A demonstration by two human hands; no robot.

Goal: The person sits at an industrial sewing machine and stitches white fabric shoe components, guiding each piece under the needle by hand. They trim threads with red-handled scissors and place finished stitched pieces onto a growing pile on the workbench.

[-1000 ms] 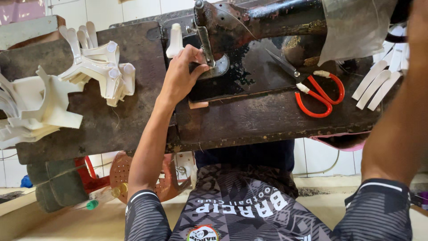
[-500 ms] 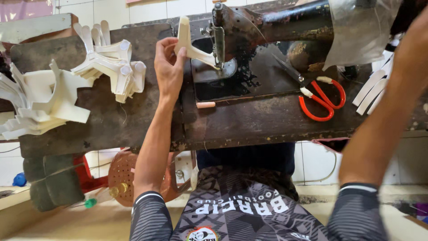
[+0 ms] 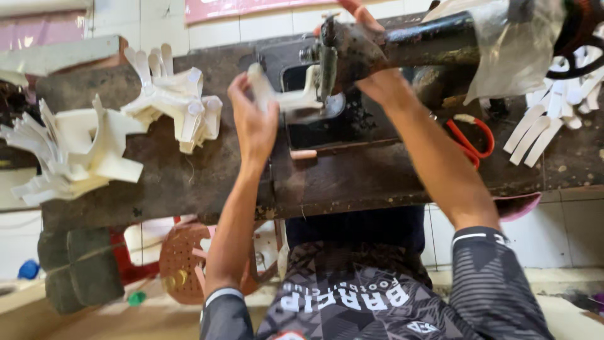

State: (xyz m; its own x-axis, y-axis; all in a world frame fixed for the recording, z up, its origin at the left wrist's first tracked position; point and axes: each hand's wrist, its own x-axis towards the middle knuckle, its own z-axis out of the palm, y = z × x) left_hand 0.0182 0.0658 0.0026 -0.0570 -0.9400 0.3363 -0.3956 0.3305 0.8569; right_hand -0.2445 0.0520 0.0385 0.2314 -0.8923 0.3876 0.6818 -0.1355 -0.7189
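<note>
The left hand (image 3: 255,119) pinches a flat white strap-shaped cut piece (image 3: 286,97) just left of the needle bar (image 3: 327,60) of the old black sewing machine (image 3: 402,47); its long axis runs left to right, free end pointing at the needle; the right hand (image 3: 377,75) rests on the machine head, its grip I cannot tell; fingers so near the needle risk a prick, and a slack pinch could skew the piece.
</note>
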